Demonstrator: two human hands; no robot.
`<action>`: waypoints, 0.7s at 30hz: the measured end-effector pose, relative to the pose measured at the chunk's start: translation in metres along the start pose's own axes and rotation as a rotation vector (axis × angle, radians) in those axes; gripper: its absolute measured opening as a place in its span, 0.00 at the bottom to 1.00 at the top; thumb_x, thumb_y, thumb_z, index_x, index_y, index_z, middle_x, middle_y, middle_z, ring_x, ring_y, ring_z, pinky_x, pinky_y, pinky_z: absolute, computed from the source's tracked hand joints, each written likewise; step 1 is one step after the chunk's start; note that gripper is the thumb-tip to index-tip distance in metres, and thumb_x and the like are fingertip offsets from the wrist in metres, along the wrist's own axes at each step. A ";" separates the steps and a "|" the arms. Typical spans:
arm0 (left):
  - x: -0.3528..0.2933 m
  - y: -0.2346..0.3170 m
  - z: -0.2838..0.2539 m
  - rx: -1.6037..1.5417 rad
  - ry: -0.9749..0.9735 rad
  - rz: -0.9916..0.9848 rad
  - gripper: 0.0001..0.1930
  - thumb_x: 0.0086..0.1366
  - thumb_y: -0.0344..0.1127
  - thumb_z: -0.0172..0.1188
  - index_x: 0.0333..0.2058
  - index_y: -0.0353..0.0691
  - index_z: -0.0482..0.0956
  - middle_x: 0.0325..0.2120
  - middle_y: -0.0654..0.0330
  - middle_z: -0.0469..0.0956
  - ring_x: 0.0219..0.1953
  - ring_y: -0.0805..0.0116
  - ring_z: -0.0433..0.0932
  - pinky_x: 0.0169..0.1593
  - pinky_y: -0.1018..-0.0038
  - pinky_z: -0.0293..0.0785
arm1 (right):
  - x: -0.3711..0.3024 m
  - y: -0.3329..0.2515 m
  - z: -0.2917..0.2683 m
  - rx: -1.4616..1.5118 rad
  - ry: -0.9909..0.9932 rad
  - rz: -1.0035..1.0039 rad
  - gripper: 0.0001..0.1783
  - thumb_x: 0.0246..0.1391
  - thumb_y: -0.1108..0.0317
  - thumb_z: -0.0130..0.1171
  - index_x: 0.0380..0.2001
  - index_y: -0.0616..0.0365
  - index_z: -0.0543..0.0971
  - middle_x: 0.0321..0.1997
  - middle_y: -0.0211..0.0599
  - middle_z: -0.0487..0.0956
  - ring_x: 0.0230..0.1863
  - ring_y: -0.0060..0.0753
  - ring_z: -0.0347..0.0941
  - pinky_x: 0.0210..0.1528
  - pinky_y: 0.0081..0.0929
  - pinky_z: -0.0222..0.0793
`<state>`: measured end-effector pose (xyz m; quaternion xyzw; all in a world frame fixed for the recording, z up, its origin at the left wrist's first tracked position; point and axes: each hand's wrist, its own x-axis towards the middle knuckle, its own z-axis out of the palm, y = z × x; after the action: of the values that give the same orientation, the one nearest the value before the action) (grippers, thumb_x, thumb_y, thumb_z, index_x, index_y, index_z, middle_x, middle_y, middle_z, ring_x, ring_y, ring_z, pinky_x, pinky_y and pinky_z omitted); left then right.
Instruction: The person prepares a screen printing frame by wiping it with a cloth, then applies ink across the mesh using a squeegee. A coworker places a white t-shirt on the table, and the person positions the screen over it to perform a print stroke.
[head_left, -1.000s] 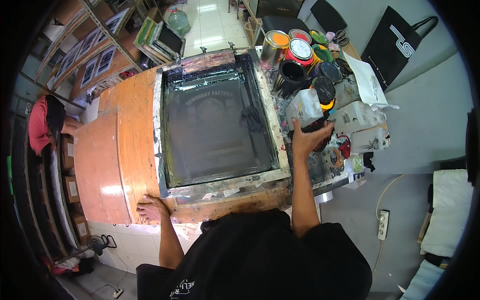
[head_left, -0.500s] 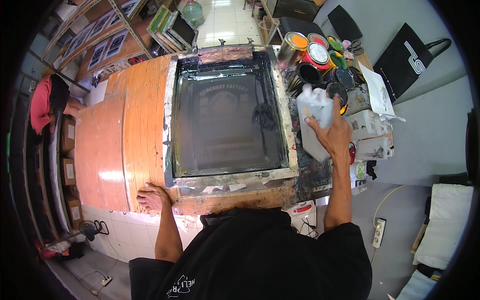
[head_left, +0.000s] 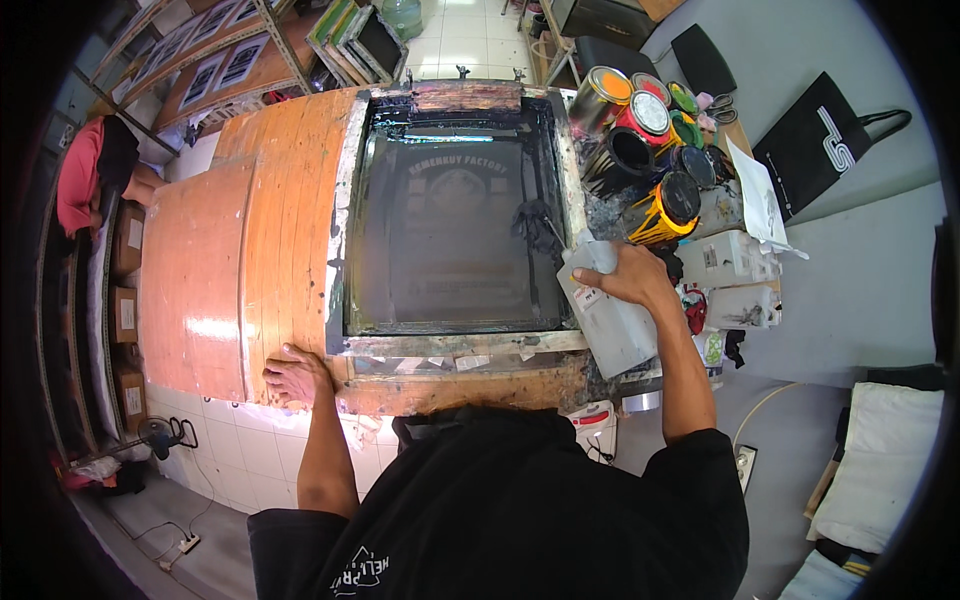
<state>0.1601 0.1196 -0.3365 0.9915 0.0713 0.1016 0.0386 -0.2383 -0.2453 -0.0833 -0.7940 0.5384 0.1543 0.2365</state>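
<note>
My right hand [head_left: 636,274] is wrapped round the upper part of a translucent white plastic jerrycan [head_left: 618,325], which leans over the right rim of the screen-printing frame [head_left: 460,342]. A thin spout or tube seems to point from its top toward the screen's dark mesh [head_left: 455,270]. Faint lettering and a figure show in that mesh. A crumpled black rag [head_left: 538,226] lies on it at the right. My left hand [head_left: 298,377] rests with fingers spread on the front edge of the wooden table [head_left: 285,250], holding nothing.
Several ink cans crowd the right side, among them an open black one [head_left: 628,152] and a yellow-smeared one [head_left: 665,208]. Past them are plastic containers [head_left: 735,255] and a paper sheet [head_left: 757,195]. Another person [head_left: 95,175] stands at the far left beside shelves with boxes.
My right hand has brought the jerrycan nearer to me and tilted its top toward the screen. The yellow-smeared can shows more fully. My left hand stays on the table edge.
</note>
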 end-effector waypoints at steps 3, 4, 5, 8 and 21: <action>-0.001 0.004 -0.007 0.014 -0.046 -0.021 0.35 0.72 0.64 0.39 0.62 0.38 0.62 0.61 0.45 0.62 0.61 0.45 0.62 0.57 0.44 0.60 | 0.006 0.000 -0.001 -0.036 -0.038 0.052 0.47 0.41 0.29 0.63 0.52 0.60 0.80 0.51 0.56 0.82 0.56 0.53 0.78 0.58 0.45 0.69; -0.001 0.003 -0.006 0.011 -0.035 -0.020 0.35 0.72 0.64 0.39 0.62 0.38 0.62 0.61 0.45 0.62 0.61 0.45 0.62 0.57 0.44 0.60 | 0.005 0.000 -0.001 -0.041 -0.038 0.042 0.48 0.41 0.29 0.63 0.53 0.59 0.80 0.51 0.56 0.82 0.56 0.53 0.78 0.58 0.45 0.69; -0.001 0.002 -0.004 0.007 -0.025 -0.018 0.35 0.72 0.64 0.39 0.62 0.38 0.62 0.61 0.46 0.62 0.61 0.45 0.61 0.58 0.44 0.60 | 0.005 0.000 -0.002 -0.046 -0.038 0.033 0.48 0.41 0.28 0.63 0.54 0.59 0.79 0.51 0.56 0.82 0.56 0.53 0.78 0.58 0.44 0.69; -0.002 0.005 -0.008 -0.008 -0.071 -0.029 0.35 0.72 0.65 0.38 0.61 0.38 0.63 0.62 0.45 0.61 0.62 0.45 0.61 0.59 0.44 0.59 | 0.004 0.007 -0.001 -0.010 -0.082 0.030 0.50 0.40 0.28 0.63 0.56 0.59 0.78 0.52 0.56 0.81 0.57 0.54 0.77 0.58 0.44 0.69; 0.000 0.002 -0.005 -0.030 -0.099 -0.066 0.38 0.73 0.64 0.37 0.67 0.36 0.59 0.69 0.42 0.56 0.71 0.46 0.53 0.66 0.46 0.55 | 0.008 0.021 0.025 0.049 -0.016 0.001 0.59 0.40 0.25 0.63 0.65 0.62 0.69 0.58 0.59 0.77 0.60 0.55 0.74 0.61 0.43 0.69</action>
<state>0.1595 0.1178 -0.3315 0.9917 0.1006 0.0521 0.0603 -0.2548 -0.2446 -0.1128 -0.7864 0.5406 0.1475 0.2600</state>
